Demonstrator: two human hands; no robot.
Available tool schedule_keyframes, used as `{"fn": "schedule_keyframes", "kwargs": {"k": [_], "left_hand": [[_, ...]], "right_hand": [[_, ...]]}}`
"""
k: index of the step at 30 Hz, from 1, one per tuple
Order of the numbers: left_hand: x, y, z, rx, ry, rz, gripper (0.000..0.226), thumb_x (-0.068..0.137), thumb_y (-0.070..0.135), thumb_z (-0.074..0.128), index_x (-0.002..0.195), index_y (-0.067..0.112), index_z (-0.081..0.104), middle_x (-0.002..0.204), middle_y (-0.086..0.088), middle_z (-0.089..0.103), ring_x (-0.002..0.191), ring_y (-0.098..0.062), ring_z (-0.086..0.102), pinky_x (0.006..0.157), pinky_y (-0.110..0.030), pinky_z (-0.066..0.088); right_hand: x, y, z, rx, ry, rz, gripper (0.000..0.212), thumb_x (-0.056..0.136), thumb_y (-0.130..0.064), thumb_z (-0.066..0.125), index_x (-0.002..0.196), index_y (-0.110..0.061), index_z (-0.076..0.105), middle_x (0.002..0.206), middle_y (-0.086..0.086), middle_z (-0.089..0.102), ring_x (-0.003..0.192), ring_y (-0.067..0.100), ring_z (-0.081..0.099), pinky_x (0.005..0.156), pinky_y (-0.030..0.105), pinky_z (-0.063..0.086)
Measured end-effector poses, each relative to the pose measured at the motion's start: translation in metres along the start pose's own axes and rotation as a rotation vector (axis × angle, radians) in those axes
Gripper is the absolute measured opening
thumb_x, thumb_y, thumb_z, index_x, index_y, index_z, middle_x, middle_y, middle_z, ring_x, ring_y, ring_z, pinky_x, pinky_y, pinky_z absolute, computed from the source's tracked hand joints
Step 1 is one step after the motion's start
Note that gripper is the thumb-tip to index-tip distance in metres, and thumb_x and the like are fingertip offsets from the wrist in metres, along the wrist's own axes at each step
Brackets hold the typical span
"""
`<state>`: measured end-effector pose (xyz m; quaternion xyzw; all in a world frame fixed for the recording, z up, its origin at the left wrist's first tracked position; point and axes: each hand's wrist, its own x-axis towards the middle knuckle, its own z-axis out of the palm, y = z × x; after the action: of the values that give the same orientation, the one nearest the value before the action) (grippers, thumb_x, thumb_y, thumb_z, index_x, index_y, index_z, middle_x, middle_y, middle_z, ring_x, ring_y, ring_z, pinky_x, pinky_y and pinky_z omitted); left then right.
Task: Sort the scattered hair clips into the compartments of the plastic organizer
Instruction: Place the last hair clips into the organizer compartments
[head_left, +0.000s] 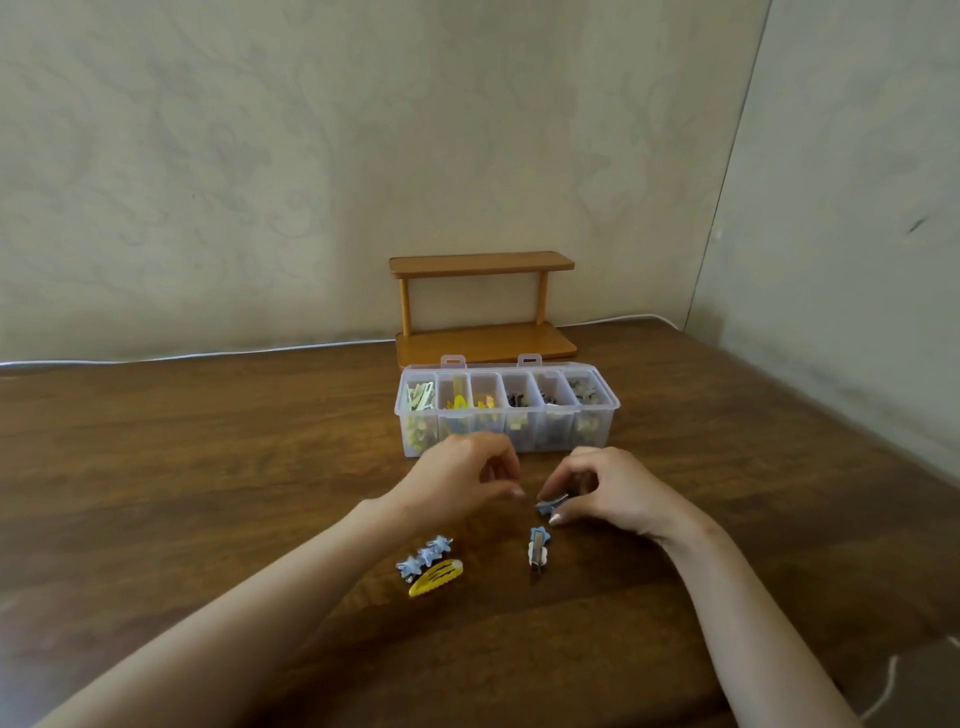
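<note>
A clear plastic organizer (610, 415) with several compartments stands open on the wooden table, each compartment holding clips. In front of it my right hand (608, 491) pinches a small blue clip (551, 504) just above the table. My left hand (462, 475) hovers beside it, fingers curled, holding nothing, its fingertips a short way from the clip. Nearer to me lie a blue star clip with a metal clasp (538, 546), a row of blue star clips (425, 555) and a yellow snap clip (435, 577).
A small two-tier wooden shelf (483, 306) stands behind the organizer against the wall. A white cable (208, 354) runs along the table's back edge. A wall closes in on the right side.
</note>
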<state>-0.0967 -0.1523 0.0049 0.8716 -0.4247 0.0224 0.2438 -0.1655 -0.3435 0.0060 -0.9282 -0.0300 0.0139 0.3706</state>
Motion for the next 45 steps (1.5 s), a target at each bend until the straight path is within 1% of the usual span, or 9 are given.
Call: {"fn": "schedule_keyframes", "kwargs": {"k": [5, 10, 18, 24, 28, 31, 34, 41, 45], "left_hand": [[-0.001, 0.002, 0.011, -0.010, -0.025, 0.018, 0.028, 0.080, 0.033, 0.068, 0.102, 0.020, 0.056, 0.101, 0.004, 0.060, 0.084, -0.009, 0.057, 0.076, -0.027, 0.051], [-0.002, 0.000, 0.012, 0.002, 0.080, 0.049, 0.014, 0.084, 0.027, 0.065, 0.094, 0.020, 0.060, 0.092, 0.008, 0.060, 0.079, -0.008, 0.056, 0.071, -0.026, 0.051], [-0.004, -0.007, -0.008, 0.007, 0.287, -0.001, 0.009, 0.088, 0.025, 0.059, 0.091, 0.017, 0.061, 0.082, 0.012, 0.057, 0.069, 0.003, 0.051, 0.061, -0.009, 0.042], [0.019, -0.023, -0.041, -0.006, 0.483, -0.210, 0.011, 0.088, 0.030, 0.060, 0.088, 0.020, 0.063, 0.077, 0.009, 0.065, 0.070, -0.007, 0.058, 0.063, -0.025, 0.046], [0.041, -0.030, -0.054, 0.067, 0.445, -0.292, 0.015, 0.089, 0.029, 0.058, 0.091, 0.017, 0.066, 0.079, 0.009, 0.061, 0.073, -0.010, 0.055, 0.059, -0.025, 0.037], [0.057, -0.032, -0.055, 0.082, 0.405, -0.327, 0.017, 0.090, 0.030, 0.057, 0.092, 0.016, 0.067, 0.082, 0.005, 0.064, 0.077, -0.014, 0.058, 0.062, -0.027, 0.041], [0.068, -0.032, -0.050, 0.094, 0.366, -0.366, 0.021, 0.089, 0.036, 0.057, 0.089, 0.017, 0.066, 0.091, -0.001, 0.069, 0.081, -0.018, 0.061, 0.068, -0.032, 0.048], [0.059, -0.035, -0.039, 0.167, 0.391, -0.295, 0.015, 0.091, 0.029, 0.055, 0.086, 0.017, 0.063, 0.087, 0.002, 0.064, 0.074, -0.014, 0.054, 0.057, -0.024, 0.037], [0.037, -0.035, -0.042, 0.176, 0.470, -0.211, 0.014, 0.091, 0.026, 0.054, 0.083, 0.016, 0.061, 0.086, 0.004, 0.060, 0.076, -0.013, 0.052, 0.056, -0.023, 0.035]], "right_hand": [[0.002, 0.001, 0.003, 0.099, 0.088, -0.047, 0.016, 0.077, -0.015, 0.076, 0.087, -0.025, 0.069, 0.092, -0.009, 0.066, 0.086, 0.005, 0.061, 0.074, 0.021, 0.049], [0.003, -0.002, 0.008, 0.226, 0.104, -0.090, 0.013, 0.077, -0.012, 0.075, 0.087, -0.018, 0.069, 0.090, -0.002, 0.068, 0.084, 0.012, 0.066, 0.075, 0.027, 0.056], [0.004, 0.000, 0.009, 0.230, 0.188, -0.050, 0.015, 0.083, -0.020, 0.071, 0.096, -0.025, 0.066, 0.089, -0.006, 0.068, 0.077, 0.008, 0.064, 0.063, 0.019, 0.050], [-0.003, -0.003, 0.002, 0.167, -0.124, -0.063, 0.020, 0.081, -0.016, 0.071, 0.097, -0.029, 0.071, 0.098, -0.009, 0.066, 0.089, 0.004, 0.059, 0.073, 0.017, 0.042], [-0.007, -0.005, -0.001, 0.157, -0.262, -0.087, 0.028, 0.082, -0.012, 0.068, 0.101, -0.032, 0.071, 0.108, -0.013, 0.059, 0.095, 0.007, 0.054, 0.077, 0.021, 0.041], [-0.006, -0.004, 0.001, 0.118, -0.287, -0.104, 0.028, 0.080, -0.015, 0.071, 0.100, -0.035, 0.072, 0.109, -0.017, 0.055, 0.096, 0.007, 0.052, 0.078, 0.021, 0.040], [-0.005, -0.004, 0.003, 0.092, -0.262, -0.100, 0.024, 0.078, -0.017, 0.073, 0.094, -0.034, 0.073, 0.106, -0.015, 0.054, 0.094, 0.010, 0.052, 0.077, 0.022, 0.042], [-0.002, -0.008, 0.006, 0.072, -0.128, -0.085, 0.012, 0.078, -0.019, 0.075, 0.086, -0.025, 0.070, 0.096, -0.011, 0.062, 0.082, 0.003, 0.056, 0.072, 0.020, 0.044], [0.002, -0.008, 0.005, 0.193, -0.019, -0.051, 0.011, 0.081, -0.015, 0.071, 0.088, -0.022, 0.066, 0.092, -0.007, 0.067, 0.086, 0.006, 0.063, 0.073, 0.021, 0.048]]}}
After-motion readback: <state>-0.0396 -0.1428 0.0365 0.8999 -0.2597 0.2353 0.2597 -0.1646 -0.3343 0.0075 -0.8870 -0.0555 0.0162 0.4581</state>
